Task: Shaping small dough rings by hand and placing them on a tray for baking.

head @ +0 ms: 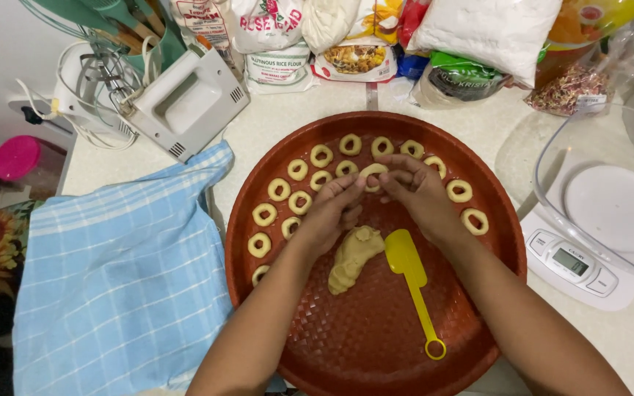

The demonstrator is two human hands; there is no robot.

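A round reddish-brown tray (376, 345) with a woven pattern lies in front of me. Several pale dough rings (279, 189) sit in arcs along its far and left parts. My left hand (329, 213) and my right hand (418, 192) meet over the tray's far middle, fingertips pinching a small strip of dough (373, 171) curved into a ring. A lump of the same dough (352, 257) lies near the tray's centre, just under my left wrist. A yellow plastic spatula (414, 282) rests beside the lump, its handle pointing toward me.
A blue checked cloth (122, 279) covers something at left. A white hand mixer (177, 99) lies at the far left, bags of flour and ingredients (376, 44) line the back. A white kitchen scale (581, 268) under a clear bowl (610, 198) stands at right.
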